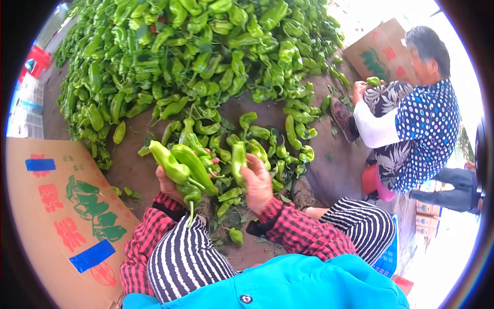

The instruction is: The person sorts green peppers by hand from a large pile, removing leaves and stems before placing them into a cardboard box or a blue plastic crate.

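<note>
Several long green peppers [191, 164] are gathered in my left hand [169, 183], whose fingers are wrapped round them above my left knee. Their stems point down toward me. In my right hand [257, 184] a single pale green pepper [238, 162] stands upright, pinched between thumb and fingers. A short gap separates the two hands. Loose peppers [280, 165] lie on the ground just beyond and beside my hands. Part of each hand's fingers is hidden behind the peppers.
A big pile of green peppers [195, 56] rises ahead. On my left stands a printed cardboard box [67, 216] with blue tape. To the right a seated person [422, 113] holds a pepper near another carton [381, 51]. A blue crate [389, 252] is beside my right leg.
</note>
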Motion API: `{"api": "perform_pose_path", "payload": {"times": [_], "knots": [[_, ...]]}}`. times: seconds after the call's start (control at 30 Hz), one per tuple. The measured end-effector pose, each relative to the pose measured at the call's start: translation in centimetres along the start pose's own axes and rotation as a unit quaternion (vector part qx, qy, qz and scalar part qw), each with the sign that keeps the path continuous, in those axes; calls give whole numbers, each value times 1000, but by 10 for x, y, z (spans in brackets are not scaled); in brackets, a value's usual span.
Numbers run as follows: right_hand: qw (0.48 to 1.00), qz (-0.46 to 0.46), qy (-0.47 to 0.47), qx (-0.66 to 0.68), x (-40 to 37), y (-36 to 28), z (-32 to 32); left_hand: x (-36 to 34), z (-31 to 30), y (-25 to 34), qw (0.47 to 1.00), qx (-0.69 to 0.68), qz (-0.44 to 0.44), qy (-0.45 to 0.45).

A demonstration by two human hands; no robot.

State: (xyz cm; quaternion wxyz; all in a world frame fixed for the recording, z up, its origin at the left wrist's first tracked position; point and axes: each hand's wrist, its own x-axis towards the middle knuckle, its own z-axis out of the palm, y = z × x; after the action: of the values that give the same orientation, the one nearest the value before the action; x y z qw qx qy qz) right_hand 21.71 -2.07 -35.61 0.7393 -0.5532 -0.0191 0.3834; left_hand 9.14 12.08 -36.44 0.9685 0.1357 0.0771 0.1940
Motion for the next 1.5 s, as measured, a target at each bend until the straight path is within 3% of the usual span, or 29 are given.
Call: {"api": "perform_pose_path", "payload": {"times": [0.07, 0.13, 0.2, 0.27, 0.3, 0.33, 0.4, 0.47, 0.53, 0.57, 0.67, 0.7, 0.73, 0.77, 0.8, 0.87, 0.9, 0.93, 0.97, 1.0, 1.03, 1.07, 1.13, 1.2, 1.27, 1.33, 1.4, 1.47, 1.5], "knots": [[994, 12, -57, -94, -4, 8, 11, 0, 3, 0, 999, 41, -22, 13], [947, -139, -91, -276, -7, 32, 17, -3, -8, -2, 997, 51, -5, 55], [949, -115, -111, -271, -10, 34, 15, -7, -15, 2, 993, 62, 14, 95], [947, -63, -204, -242, -8, 23, 7, -6, -17, 7, 990, 133, 39, 33], [890, -183, -221, -353, -4, 15, 1, -5, -6, 8, 988, 139, 49, 45], [891, -179, -221, -354, -7, 15, -9, -8, -24, 12, 989, 119, 73, 41], [872, -152, -238, -400, -20, 31, -38, -15, -49, 17, 984, 64, 126, 108], [816, 9, -373, -443, -51, 92, -96, -8, -27, 22, 987, 66, 143, 37], [629, 198, -513, -549, -74, 98, -101, -7, -12, 19, 984, 48, 139, 103], [627, 202, -518, -546, -72, 104, -103, -10, -32, 22, 986, 71, 148, -16], [718, 157, -395, -552, -30, 103, -88, -20, -46, 21, 987, 29, 155, 30], [630, 183, -384, -650, 0, 103, -86, -20, -40, 21, 987, 30, 154, 34], [713, 145, -370, -578, 9, 115, -101, -16, -29, 21, 986, 62, 154, 19], [668, 186, -357, -626, 19, 107, -95, -13, -20, 23, 984, 92, 152, 7], [678, 233, -350, -604, 25, 81, -87, -12, -18, 26, 984, 87, 152, 12], [654, 149, -323, -668, 52, 70, -101, -17, -27, 26, 987, 61, 148, 18], [682, 8, -287, -672, 69, 75, -121, -26, -49, 29, 983, 55, 144, 99], [716, 104, -259, -640, 92, 56, -121, -28, -52, 26, 984, 47, 139, 104], [739, 37, -283, -610, 103, 26, -114, -29, -50, 26, 979, 38, 145, 142], [770, 56, -282, -570, 117, 17, -124, -28, -47, 25, 972, 31, 150, 178], [765, 62, -269, -582, 122, 2, -123, -26, -45, 25, 986, -5, 130, 103], [686, 40, -231, -689, 109, -31, -100, -24, -44, 24, 987, -9, 121, 104], [660, 22, -188, -727, 80, -32, -115, -24, -46, 24, 990, -5, 128, 53], [574, -110, -313, -749, 36, -1, -154, -22, -46, 21, 991, -9, 122, 55], [433, -57, -434, -788, -23, 20, -172, -14, -21, 16, 993, 47, 108, 22], [379, -20, -469, -798, -60, 33, -181, -19, -42, 17, 990, 15, 116, 80], [398, -9, -452, -799, -64, 64, -195, -23, -44, 20, 993, -41, 110, 16], [417, 11, -431, -800, -58, 76, -199, -31, -52, 25, 990, 1, 131, 52], [484, 99, -400, -772, -46, 74, -199, -31, -47, 23, 984, 29, 142, 102]]}}
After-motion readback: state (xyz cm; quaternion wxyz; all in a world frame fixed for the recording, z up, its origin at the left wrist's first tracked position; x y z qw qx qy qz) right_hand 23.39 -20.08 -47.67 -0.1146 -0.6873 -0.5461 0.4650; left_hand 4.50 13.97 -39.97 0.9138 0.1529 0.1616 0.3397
